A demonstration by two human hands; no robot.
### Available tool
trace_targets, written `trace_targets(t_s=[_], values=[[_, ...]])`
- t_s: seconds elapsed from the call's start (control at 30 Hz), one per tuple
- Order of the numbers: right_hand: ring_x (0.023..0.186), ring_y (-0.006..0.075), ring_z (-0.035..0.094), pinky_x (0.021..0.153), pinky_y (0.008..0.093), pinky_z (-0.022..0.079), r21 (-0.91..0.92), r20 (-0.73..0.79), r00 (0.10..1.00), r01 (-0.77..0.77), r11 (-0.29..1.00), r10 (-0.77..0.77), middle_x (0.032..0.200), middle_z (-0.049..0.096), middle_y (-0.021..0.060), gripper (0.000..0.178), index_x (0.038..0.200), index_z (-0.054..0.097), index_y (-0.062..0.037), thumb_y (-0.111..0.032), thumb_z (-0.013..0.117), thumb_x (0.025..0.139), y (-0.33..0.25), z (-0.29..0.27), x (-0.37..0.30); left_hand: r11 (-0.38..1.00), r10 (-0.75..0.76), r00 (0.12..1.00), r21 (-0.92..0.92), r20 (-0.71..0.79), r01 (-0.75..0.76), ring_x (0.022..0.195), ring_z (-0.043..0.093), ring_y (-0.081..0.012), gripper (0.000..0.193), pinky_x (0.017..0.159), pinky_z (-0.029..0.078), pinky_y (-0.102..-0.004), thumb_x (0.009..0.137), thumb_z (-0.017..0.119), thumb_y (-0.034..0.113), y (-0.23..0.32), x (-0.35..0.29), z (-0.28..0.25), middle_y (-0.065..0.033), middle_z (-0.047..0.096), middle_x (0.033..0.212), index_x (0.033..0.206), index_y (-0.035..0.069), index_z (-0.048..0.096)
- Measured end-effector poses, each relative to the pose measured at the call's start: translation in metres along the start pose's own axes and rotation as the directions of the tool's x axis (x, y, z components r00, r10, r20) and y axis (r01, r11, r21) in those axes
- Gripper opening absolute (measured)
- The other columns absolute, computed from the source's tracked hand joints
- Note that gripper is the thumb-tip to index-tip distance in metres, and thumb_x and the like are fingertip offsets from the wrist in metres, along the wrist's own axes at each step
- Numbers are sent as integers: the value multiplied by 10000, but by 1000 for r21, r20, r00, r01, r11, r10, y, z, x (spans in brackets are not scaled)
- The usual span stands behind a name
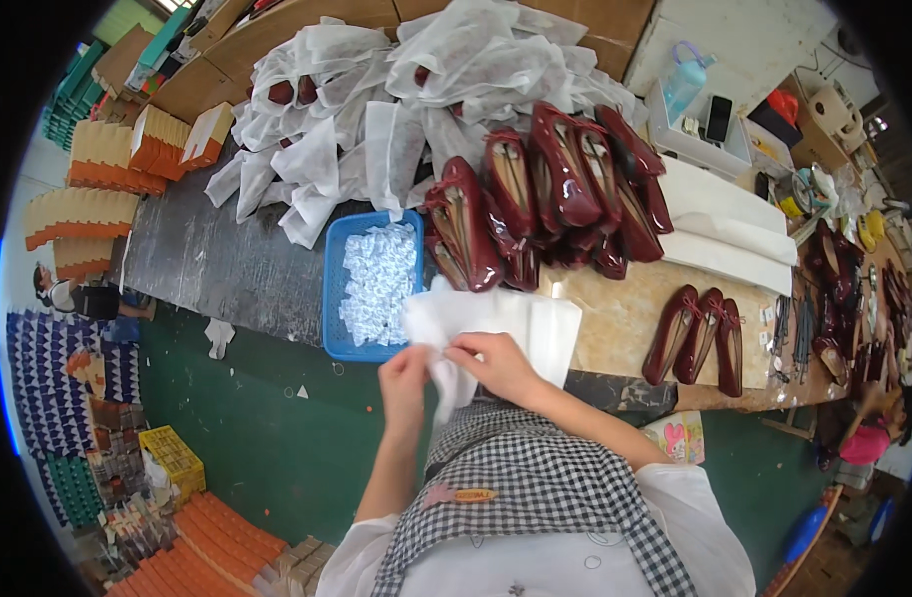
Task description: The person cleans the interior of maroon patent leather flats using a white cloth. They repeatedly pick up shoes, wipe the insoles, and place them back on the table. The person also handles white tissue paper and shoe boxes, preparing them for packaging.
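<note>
Both hands meet in front of me at the table's near edge, pinching a thin white soft sheet (438, 316) that bunches and hangs down between them. My left hand (404, 376) is closed on its left edge. Fingers of my right hand (496, 366) press together on the same sheet, close to the left fingertips. Under and beside it lies a stack of flat white sheets (552, 333). Left of it stands a blue plastic basket (329, 298) full of small clear-white packets (376, 284). Just beyond rises a pile of glossy dark red flat shoes (565, 189) with bows.
Several white-wrapped shoes (376, 99) heap at the back. Three unwrapped red shoes (693, 336) stand at the right, near a folded white roll (725, 219). A white tray (695, 129) holds a phone and bottle. Orange-and-tan boxes (83, 214) and a yellow crate (173, 460) are at left.
</note>
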State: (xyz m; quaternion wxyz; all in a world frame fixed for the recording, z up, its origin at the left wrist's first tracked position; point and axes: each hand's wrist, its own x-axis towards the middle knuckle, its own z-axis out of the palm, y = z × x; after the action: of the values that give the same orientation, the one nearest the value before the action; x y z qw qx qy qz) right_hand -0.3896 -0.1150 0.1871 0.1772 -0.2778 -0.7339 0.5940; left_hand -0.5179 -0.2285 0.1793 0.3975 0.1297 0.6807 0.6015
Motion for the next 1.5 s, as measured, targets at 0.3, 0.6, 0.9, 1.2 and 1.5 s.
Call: trace_targets(t_s=[0.3, 0.6, 0.9, 1.2, 1.5], values=[[768, 254, 611, 658, 343, 477, -105, -210, 948, 222, 969, -240, 760, 634, 82, 135, 813, 671, -71, -202, 641, 821, -37, 57, 85, 811, 584, 791, 137, -180, -568, 598, 539, -145, 175, 509, 444, -278, 898, 562, 197, 135, 18, -71, -54, 561, 740, 865, 25, 551], [1099, 282, 507, 864, 378, 425, -671, -442, 890, -243, 700, -114, 1222, 542, 162, 654, 1340, 455, -123, -244, 712, 751, 43, -12, 89, 657, 531, 833, 546, 153, -519, 512, 495, -122, 161, 492, 375, -275, 815, 689, 129, 92, 126, -54, -80, 579, 601, 878, -19, 684], [1041, 258, 569, 936, 365, 424, -372, 203, 978, 32, 928, 47, 1162, 605, 146, 567, 1358, 449, -71, -135, 638, 828, -91, -20, 49, 608, 450, 837, 579, 311, -543, 547, 593, -262, 170, 520, 438, -360, 849, 638, 206, 94, 128, -62, -137, 615, 657, 821, 49, 694], [926, 149, 587, 803, 288, 487, 385, -104, 972, 237, 892, -213, 1066, 618, 84, 451, 1238, 522, -35, -142, 677, 828, -96, 82, 233, 890, 422, 900, 236, -106, -390, 577, 464, -23, 105, 516, 375, -213, 861, 631, 84, 165, 125, -100, 29, 592, 694, 811, -8, 641], [954, 289, 573, 833, 396, 442, -760, -415, 825, -83, 644, -384, 962, 640, 110, 204, 924, 647, -61, -155, 702, 751, -22, -45, 148, 956, 293, 952, 1, 87, -294, 524, 339, -1, 276, 466, 230, -203, 871, 643, 137, 129, 173, -77, 93, 443, 568, 627, 26, 579]])
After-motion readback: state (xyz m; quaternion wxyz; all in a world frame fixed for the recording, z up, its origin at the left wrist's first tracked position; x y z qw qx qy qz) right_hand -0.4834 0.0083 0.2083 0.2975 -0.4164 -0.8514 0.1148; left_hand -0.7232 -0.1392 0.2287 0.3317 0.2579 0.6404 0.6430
